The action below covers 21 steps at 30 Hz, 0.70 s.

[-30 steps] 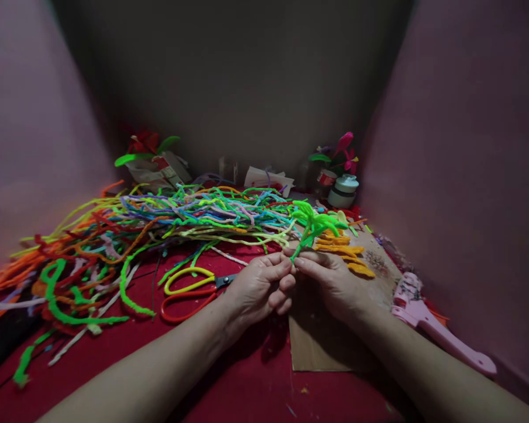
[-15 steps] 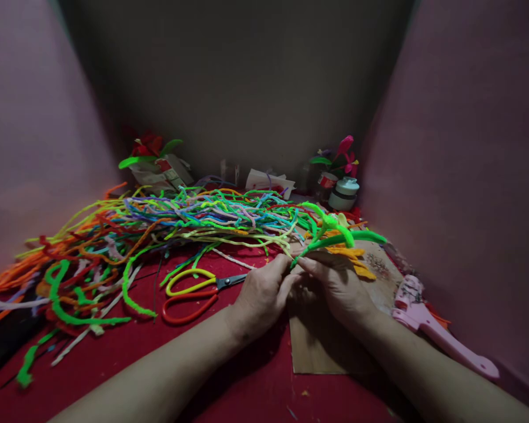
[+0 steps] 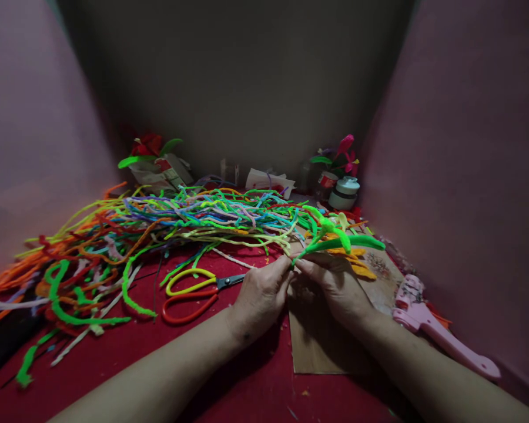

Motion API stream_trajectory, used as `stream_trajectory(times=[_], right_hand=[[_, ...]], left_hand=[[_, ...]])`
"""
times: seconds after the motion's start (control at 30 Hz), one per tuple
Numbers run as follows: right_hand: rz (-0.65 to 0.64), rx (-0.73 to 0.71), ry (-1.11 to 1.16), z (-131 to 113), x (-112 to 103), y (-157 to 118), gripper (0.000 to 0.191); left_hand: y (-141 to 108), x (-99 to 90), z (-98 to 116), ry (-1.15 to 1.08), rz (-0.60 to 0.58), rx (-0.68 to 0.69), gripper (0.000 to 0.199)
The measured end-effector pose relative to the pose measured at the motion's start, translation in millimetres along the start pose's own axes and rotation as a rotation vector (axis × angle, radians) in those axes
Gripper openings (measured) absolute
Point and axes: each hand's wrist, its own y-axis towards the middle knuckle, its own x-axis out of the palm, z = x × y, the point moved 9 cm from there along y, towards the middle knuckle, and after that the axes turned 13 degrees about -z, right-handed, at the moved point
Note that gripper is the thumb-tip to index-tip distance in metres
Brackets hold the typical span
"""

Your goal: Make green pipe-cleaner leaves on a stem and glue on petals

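Note:
A green pipe-cleaner flower [image 3: 328, 228] is pinched at its stem between my two hands. Its bright green curled petals and one long darker green leaf [image 3: 361, 242] lean up and to the right. My left hand [image 3: 264, 294] is closed, thumb and forefinger meeting at the lower end of the stem. Right beside it, my right hand [image 3: 335, 288] is closed too, with its fingertips on the same spot. The lower stem is mostly hidden by my fingers. Orange pipe-cleaner petals [image 3: 361, 267] lie just beyond my right hand.
Scissors [image 3: 198, 291] with yellow and red handles lie left of my left hand. Behind them spreads a large heap of coloured pipe cleaners [image 3: 194, 214]. A brown board [image 3: 317, 352] is under my hands, with a pink tool [image 3: 441, 335] at right. A pale jar [image 3: 344, 192] stands behind.
The green flower has turned slightly in my fingers, its petals and leaf shifting a little down and left. Both hands keep their pinch in nearly the same place.

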Motion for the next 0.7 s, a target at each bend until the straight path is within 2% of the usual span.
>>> stream_trajectory(times=[0.17, 0.3, 0.47, 0.7], right_hand=[[-0.035, -0.027, -0.051, -8, 4, 0, 0.017], [-0.015, -0.021, -0.114, -13, 2, 0, 0.016], [-0.082, 0.042, -0.090, -8, 8, 0, 0.021], [0.031, -0.012, -0.039, -1, -3, -2, 0.016]], left_hand=[[2, -4.6, -2, -0.139, 0.025, -0.005, 0.017], [4, -0.4, -10, -0.422, -0.006, -0.104, 0.017], [7, 10.4, -14, -0.797, -0.043, -0.179, 0.018], [8, 14.6, -13, -1.026, -0.072, -0.236, 0.017]])
